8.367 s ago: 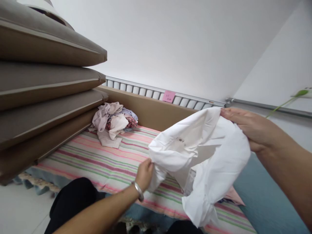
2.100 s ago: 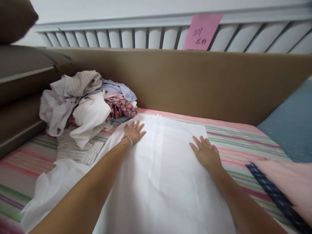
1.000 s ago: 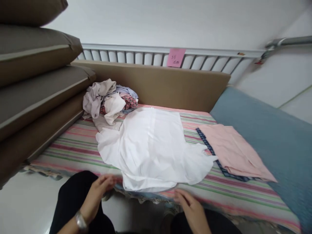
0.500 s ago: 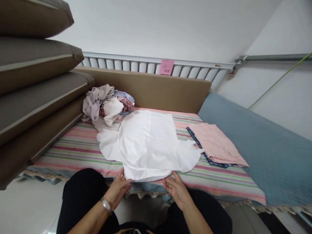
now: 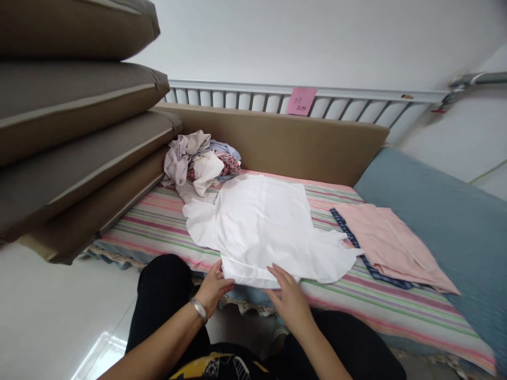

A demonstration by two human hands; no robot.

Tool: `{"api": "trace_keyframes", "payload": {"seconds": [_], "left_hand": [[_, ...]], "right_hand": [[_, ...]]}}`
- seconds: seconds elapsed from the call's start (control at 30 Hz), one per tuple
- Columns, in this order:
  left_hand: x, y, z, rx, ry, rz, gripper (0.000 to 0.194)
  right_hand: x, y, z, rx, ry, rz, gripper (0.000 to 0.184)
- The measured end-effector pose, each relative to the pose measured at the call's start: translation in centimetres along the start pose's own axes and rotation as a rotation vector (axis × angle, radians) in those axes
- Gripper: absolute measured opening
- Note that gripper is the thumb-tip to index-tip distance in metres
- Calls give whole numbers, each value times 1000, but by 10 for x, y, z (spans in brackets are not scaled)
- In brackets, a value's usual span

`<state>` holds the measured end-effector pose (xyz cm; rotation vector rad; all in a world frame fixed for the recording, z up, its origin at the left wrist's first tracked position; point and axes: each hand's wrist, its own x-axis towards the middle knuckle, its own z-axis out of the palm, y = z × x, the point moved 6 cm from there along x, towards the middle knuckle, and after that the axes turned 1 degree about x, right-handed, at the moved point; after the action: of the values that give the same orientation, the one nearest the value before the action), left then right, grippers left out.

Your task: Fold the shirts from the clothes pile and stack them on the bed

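A white shirt (image 5: 261,227) lies spread flat on the striped bedsheet (image 5: 158,221), its collar end at the near edge of the bed. My left hand (image 5: 216,285), with a silver bracelet on the wrist, pinches the near left corner of the shirt. My right hand (image 5: 291,295) rests on the shirt's near edge with fingers stretched out flat. Both sleeves lie crumpled out to the sides.
A heap of unfolded clothes (image 5: 200,161) sits at the back left against a brown board (image 5: 297,142). A folded pink garment (image 5: 392,245) lies over a dark patterned one at the right. Stacked brown cushions (image 5: 71,132) overhang the left. A blue cover (image 5: 435,211) lies at the right.
Since a second ago both hands rose from my lap to the shirt's near edge. The left took hold of the corner and the right moved onto the cloth.
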<state>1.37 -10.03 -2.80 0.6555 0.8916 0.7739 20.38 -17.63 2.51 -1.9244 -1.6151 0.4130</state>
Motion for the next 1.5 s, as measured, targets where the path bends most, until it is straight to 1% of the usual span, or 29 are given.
{"api": "trace_keyframes", "payload": {"seconds": [0.07,0.13,0.2,0.3,0.37,0.43,0.5,0.57,0.67,0.7,0.73,0.8,0.87,0.93,0.97,1.0,1.03,1.1,1.13,1.17,1.2,1.23,1.27,1.33,1.43,1.5], "left_hand": [[-2,1,2,-21,30,5,85],[-5,4,3,-39,34,7,82],[-8,8,5,-46,-4,7,79],[-10,12,3,-30,-42,8,80],[-8,10,-3,20,-5,16,85],[-4,7,-9,127,60,54,90],[1,5,-10,275,102,144,91],[6,11,-3,446,130,298,90],[13,34,18,729,207,562,85],[17,44,26,816,228,613,80],[22,54,34,899,240,624,74],[35,73,48,1091,238,543,58],[48,91,58,1267,226,432,49],[59,107,68,1372,214,375,43],[64,113,72,1393,209,364,39],[69,119,75,1404,207,351,37],[75,123,78,1422,206,331,35],[85,128,82,1456,201,288,32],[89,130,84,1470,195,267,31],[93,131,85,1481,188,247,30],[96,133,86,1490,181,230,30],[98,135,86,1497,175,215,30],[99,136,85,1503,172,202,30],[99,140,82,1513,170,183,30],[98,144,76,1517,166,159,31],[97,145,71,1512,162,141,32]], "right_hand": [[16,-22,17,-27,-94,-101,53],[31,-40,30,-78,-198,-127,55],[43,-51,36,-116,-283,-110,44],[57,-59,35,-97,-380,-85,22],[68,-60,31,-48,-444,-83,16],[80,-60,26,6,-502,-65,13],[91,-60,20,57,-537,-31,13],[102,-61,16,109,-551,8,14],[118,-60,11,176,-514,58,18],[123,-58,7,190,-472,74,20],[128,-56,0,197,-412,90,23],[131,-49,-19,199,-247,113,29],[120,-40,-42,201,-64,120,31],[92,-32,-60,221,103,107,32],[74,-29,-63,222,157,94,32],[54,-27,-60,208,177,70,31],[36,-28,-51,164,146,36,30],[5,-34,-19,14,-37,-74,29],[-4,-38,-2,-80,-135,-123,31],[-10,-40,13,-177,-213,-161,35],[-10,-42,24,-275,-262,-183,40],[-6,-42,31,-369,-286,-188,45],[2,-41,33,-458,-299,-178,51],[20,-36,27,-622,-310,-139,60],[43,-27,2,-838,-292,-87,63],[51,-26,-16,-942,-258,-113,60]]}}
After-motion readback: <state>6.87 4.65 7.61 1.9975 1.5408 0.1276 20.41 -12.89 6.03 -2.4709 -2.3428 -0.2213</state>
